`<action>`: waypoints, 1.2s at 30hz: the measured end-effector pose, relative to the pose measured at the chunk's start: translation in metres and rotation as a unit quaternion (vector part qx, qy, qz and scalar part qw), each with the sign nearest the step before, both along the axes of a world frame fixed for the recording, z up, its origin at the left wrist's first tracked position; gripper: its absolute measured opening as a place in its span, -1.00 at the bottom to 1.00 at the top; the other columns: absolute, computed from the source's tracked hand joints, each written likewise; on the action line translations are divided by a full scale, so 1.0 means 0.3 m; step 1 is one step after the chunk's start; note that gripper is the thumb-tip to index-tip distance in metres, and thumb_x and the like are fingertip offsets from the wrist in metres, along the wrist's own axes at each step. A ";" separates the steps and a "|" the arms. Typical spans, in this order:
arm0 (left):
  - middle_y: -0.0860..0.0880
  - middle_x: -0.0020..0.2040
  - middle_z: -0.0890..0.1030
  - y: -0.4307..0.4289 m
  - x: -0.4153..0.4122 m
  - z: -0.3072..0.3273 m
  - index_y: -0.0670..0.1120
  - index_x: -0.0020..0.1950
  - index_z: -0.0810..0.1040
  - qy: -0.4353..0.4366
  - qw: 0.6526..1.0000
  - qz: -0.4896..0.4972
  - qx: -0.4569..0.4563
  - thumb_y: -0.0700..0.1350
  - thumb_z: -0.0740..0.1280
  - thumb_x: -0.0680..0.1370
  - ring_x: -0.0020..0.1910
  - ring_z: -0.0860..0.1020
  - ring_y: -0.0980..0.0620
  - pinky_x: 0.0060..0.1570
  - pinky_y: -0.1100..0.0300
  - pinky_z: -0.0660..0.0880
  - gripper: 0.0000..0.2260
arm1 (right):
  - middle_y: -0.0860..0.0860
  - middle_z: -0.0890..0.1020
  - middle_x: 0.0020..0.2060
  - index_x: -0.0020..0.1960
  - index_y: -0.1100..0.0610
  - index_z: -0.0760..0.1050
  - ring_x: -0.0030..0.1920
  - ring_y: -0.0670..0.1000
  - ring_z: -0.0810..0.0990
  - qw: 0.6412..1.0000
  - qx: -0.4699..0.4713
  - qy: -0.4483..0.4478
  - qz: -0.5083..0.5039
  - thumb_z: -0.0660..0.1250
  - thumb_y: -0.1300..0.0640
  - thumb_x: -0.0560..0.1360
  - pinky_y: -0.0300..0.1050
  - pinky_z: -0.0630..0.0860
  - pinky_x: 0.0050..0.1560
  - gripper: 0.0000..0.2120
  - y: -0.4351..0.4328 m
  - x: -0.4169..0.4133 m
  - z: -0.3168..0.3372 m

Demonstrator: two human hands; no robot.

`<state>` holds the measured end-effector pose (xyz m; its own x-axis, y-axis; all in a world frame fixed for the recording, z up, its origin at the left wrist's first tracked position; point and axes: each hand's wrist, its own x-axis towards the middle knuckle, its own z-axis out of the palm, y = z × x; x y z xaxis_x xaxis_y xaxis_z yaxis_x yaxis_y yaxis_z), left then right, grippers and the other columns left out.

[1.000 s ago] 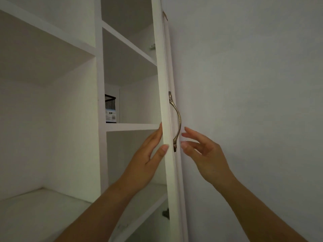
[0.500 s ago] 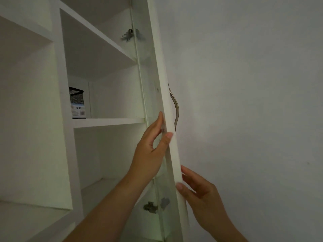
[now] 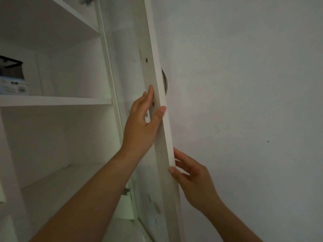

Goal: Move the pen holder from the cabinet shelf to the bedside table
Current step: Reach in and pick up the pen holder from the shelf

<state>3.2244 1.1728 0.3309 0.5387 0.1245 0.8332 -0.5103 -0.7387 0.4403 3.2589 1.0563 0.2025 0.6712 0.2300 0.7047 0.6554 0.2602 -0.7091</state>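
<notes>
The black mesh pen holder [image 3: 11, 75], with a pale label on its lower part, stands on a white cabinet shelf [image 3: 56, 100] at the far left, partly cut off by the frame edge. My left hand [image 3: 141, 123] grips the edge of the open white cabinet door [image 3: 157, 81], fingers on its inner face and thumb on the edge. My right hand [image 3: 190, 177] holds the same door edge lower down, from the outer side. Both hands are well right of the pen holder.
A metal door handle [image 3: 164, 81] peeks out behind the door edge. A plain white wall [image 3: 244, 102] fills the right side. More white shelves sit above and below the pen holder's shelf, and a hinge [image 3: 126, 191] shows low on the door.
The door has swung further open towards the wall. My right hand dropped from near the handle to the lower door edge. The view shifted right, so the pen holder moved to the left edge.
</notes>
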 end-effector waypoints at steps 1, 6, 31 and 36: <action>0.13 0.48 0.15 -0.022 0.027 -0.005 0.25 0.44 0.04 -0.001 1.000 0.010 0.007 0.22 0.12 0.47 0.42 0.17 0.12 0.23 0.23 0.16 -0.44 | -0.25 0.57 0.16 0.26 -0.09 0.45 0.10 -0.20 0.56 1.000 -0.003 -0.004 0.001 0.34 0.29 0.46 -0.29 0.54 -0.03 -0.55 -0.020 0.022 -0.003; 0.17 0.51 0.02 -0.128 0.168 -0.028 0.27 0.44 -0.04 0.006 0.998 0.054 0.031 0.20 0.15 0.50 0.47 0.05 0.12 0.36 0.10 0.12 -0.43 | -0.25 0.58 0.15 0.28 -0.06 0.44 0.10 -0.16 0.57 1.000 0.009 -0.004 0.011 0.34 0.28 0.46 -0.20 0.56 0.01 -0.55 -0.119 0.170 -0.017; 0.16 0.52 -0.10 -0.294 0.610 -0.141 0.29 0.38 -0.13 0.032 0.965 0.233 0.119 0.29 0.06 0.43 0.49 -0.03 0.08 0.24 0.19 -0.02 -0.42 | -0.24 0.55 0.06 0.22 -0.25 0.31 0.01 -0.27 0.54 0.995 -0.077 -0.043 0.035 0.34 0.13 0.47 -0.36 0.54 -0.05 -0.55 -0.307 0.702 -0.070; 0.15 0.52 -0.09 -0.306 0.660 -0.141 0.27 0.38 -0.12 0.024 0.962 0.247 0.117 0.29 0.07 0.43 0.48 -0.04 0.09 0.23 0.20 -0.01 -0.42 | -0.23 0.55 0.05 0.22 -0.24 0.32 0.01 -0.27 0.53 0.994 -0.090 -0.039 0.037 0.33 0.13 0.47 -0.39 0.52 -0.05 -0.58 -0.319 0.747 -0.090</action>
<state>3.4223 1.0811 0.2887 0.4998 0.1883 0.8454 -0.0542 -0.9674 0.2475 3.4830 0.9607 0.1754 0.5928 0.4040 0.6967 0.6937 0.1834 -0.6965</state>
